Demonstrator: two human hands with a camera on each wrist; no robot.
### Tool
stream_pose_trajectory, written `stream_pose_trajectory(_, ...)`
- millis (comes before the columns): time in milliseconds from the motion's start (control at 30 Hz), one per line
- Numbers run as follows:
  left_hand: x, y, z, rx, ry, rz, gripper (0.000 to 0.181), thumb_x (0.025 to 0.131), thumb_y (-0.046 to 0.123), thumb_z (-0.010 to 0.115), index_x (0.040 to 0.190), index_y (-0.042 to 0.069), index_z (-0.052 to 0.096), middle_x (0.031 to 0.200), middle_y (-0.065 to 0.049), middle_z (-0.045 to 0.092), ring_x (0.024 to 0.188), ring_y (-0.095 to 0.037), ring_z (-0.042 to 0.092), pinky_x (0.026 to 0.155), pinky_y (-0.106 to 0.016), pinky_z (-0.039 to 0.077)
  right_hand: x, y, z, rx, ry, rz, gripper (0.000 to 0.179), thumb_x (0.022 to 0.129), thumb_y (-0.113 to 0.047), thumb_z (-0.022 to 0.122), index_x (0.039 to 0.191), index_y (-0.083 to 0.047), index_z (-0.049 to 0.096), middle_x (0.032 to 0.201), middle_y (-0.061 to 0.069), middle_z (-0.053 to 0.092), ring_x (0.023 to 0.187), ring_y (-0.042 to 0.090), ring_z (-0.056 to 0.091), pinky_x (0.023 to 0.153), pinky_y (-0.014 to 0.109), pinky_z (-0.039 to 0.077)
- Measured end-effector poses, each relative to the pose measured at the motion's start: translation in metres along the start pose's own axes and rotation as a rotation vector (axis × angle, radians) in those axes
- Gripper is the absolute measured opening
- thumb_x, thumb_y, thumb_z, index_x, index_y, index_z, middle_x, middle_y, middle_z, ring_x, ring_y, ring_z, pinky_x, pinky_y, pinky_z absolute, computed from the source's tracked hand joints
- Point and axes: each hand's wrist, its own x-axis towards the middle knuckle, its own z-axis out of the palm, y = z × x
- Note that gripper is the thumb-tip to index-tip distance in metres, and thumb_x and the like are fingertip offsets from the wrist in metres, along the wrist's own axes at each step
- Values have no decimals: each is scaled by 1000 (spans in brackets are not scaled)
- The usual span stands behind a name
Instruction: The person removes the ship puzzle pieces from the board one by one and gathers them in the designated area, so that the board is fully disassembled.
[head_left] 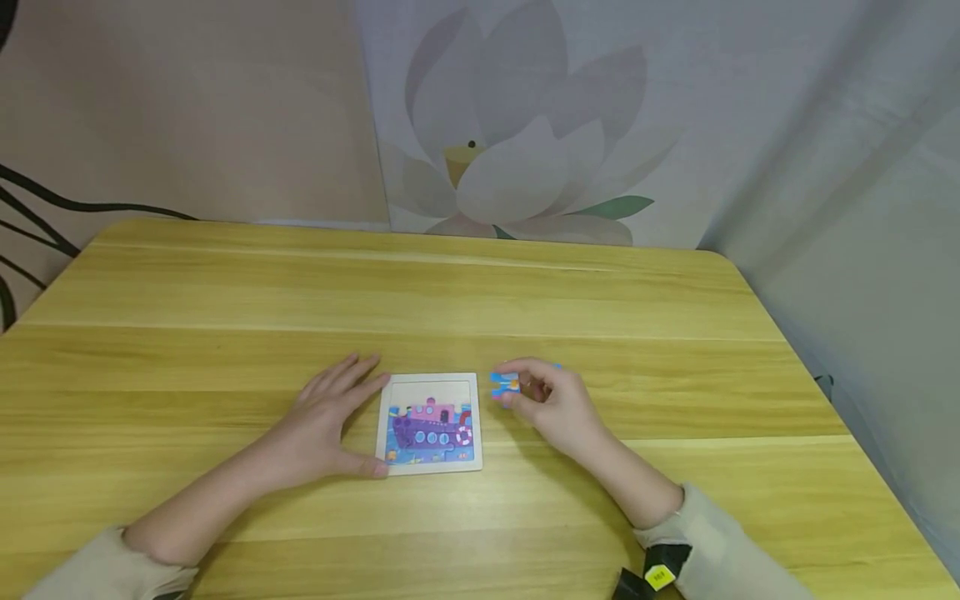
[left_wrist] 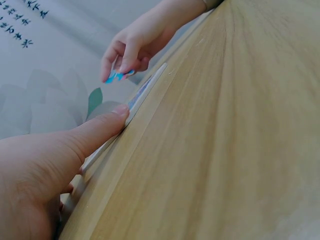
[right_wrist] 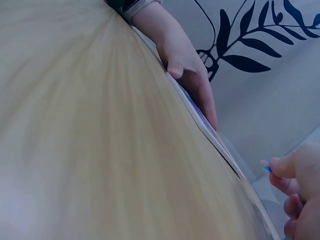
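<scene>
A jigsaw puzzle [head_left: 433, 437] with a purple and pink ship lies flat inside a white frame [head_left: 431, 377]; bare backing shows along its top. My left hand [head_left: 318, 433] is spread at the frame's left side, thumb at the lower corner and forefinger at the upper one, fingers fairly straight. Just right of the frame, my right hand [head_left: 555, 408] pinches a blue puzzle piece [head_left: 506, 383] with orange and pink marks between thumb and fingers. The left wrist view shows this piece [left_wrist: 119, 76] held above the table. In the right wrist view only its edge [right_wrist: 267, 165] shows.
A sliver of blue [head_left: 557, 366] peeks out behind my right hand; what it belongs to is hidden. The wooden table [head_left: 420, 300] reaches back to a curtain [head_left: 540, 100] with a large flower print. Dark cables [head_left: 97, 206] run beside its left end.
</scene>
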Motion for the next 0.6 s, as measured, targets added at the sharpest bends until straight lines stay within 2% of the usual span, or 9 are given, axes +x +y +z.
stream_pose_trajectory(233,0,0,0,2,0,0,116,59,70,73,148,5,34,158,-14,13,142,-40,3,108,-65,-1,-4,8,-18,9,37,53,28,80,-7,77,107,-12,73,67,2,47,60,16,37,52,22,28)
stream_pose_trajectory(433,1,0,0,6,-8,-13,118,58,71,73,148,5,34,158,-13,13,143,-38,2,108,-63,-1,-7,10,-32,-13,69,110,27,81,-3,75,108,-7,72,70,3,51,62,16,39,54,22,31)
stream_pose_trajectory(600,1,0,0,4,-10,-10,118,58,70,74,148,5,34,158,-13,12,143,-38,2,108,-63,-1,-9,15,-44,-49,90,103,26,83,-4,73,109,-6,71,73,4,57,61,16,39,53,22,31)
